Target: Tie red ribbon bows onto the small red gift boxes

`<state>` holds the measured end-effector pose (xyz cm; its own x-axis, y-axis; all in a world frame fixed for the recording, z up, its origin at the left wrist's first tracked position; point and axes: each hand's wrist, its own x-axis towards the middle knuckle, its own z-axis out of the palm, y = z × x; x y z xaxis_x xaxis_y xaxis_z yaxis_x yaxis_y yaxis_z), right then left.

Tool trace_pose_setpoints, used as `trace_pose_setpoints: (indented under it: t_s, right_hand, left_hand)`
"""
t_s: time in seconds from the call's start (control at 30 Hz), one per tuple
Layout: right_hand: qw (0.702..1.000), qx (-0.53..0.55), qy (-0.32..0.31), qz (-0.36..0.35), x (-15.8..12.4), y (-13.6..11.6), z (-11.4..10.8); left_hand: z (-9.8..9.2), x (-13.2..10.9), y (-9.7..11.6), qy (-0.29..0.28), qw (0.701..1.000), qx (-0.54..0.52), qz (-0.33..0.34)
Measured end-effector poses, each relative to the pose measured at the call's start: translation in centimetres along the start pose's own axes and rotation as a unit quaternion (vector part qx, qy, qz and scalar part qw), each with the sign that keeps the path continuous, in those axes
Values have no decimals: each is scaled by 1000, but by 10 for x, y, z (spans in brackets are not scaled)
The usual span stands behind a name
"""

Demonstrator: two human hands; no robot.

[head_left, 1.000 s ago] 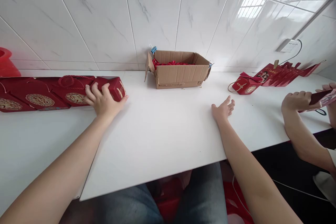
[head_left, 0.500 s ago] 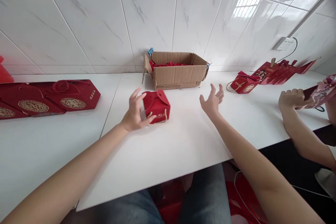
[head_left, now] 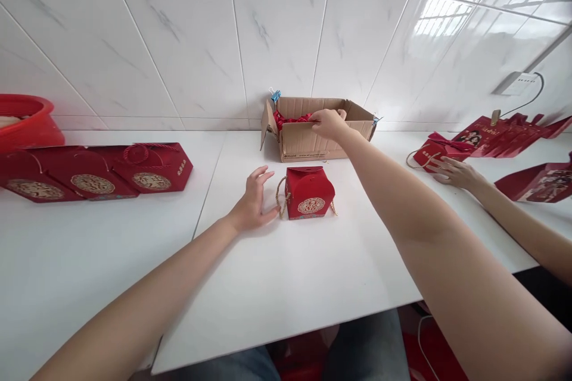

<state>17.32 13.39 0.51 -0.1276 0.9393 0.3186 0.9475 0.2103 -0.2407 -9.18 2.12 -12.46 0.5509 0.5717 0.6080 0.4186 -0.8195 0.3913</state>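
Observation:
A small red gift box (head_left: pixel 310 196) with a round gold emblem stands upright on the white table, its top flaps folded together. Twisted gold cord handles (head_left: pixel 281 196) hang at its sides. Just left of it, my left hand (head_left: pixel 252 205) has its fingers apart, the thumb at or very near the cord; contact is hard to tell. My right hand (head_left: pixel 331 124) reaches over the front wall of an open cardboard box (head_left: pixel 313 141), fingers bent together beside shiny red ribbon (head_left: pixel 288 119). Its fingertips are partly hidden, so whatever they pinch cannot be made out.
Several red gift boxes (head_left: pixel 100 175) stand in a row at left, by a red basin (head_left: pixel 33 122). At right, a co-worker's hand (head_left: pixel 456 172) touches a bow-topped red box (head_left: pixel 435 149). More red boxes (head_left: pixel 504 134) line the tiled wall (head_left: pixel 286 30).
The gift box has been turned so its emblem faces me, and my left hand is beside it. My right hand has moved forward into the cardboard box. The co-worker's hand has reached the bow-topped box.

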Motion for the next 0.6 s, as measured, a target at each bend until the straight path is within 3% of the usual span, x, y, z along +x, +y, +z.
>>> trace_pose_setpoints:
  t_s: [0.1, 0.27, 0.4, 0.5, 0.6]
  right_hand:
    - [998, 29, 57, -15, -6, 4, -7]
    - [985, 60, 162, 19, -26, 13, -29]
    - [972, 105, 206, 37, -34, 23, -43]
    - [952, 178, 237, 75, -34, 25, -55]
    - [914, 268, 285, 108, -47, 17, -85]
  left_hand:
    - [0, 0, 0, -7, 1000, -3, -6]
    - [0, 0, -1, -10, 1000, -4, -10]
    - [0, 1, 0, -9, 1000, 0, -10]
    - [-1, 1, 0, -18, 1000, -1, -17]
    - [-1, 1, -1, -15, 1000, -2, -12]
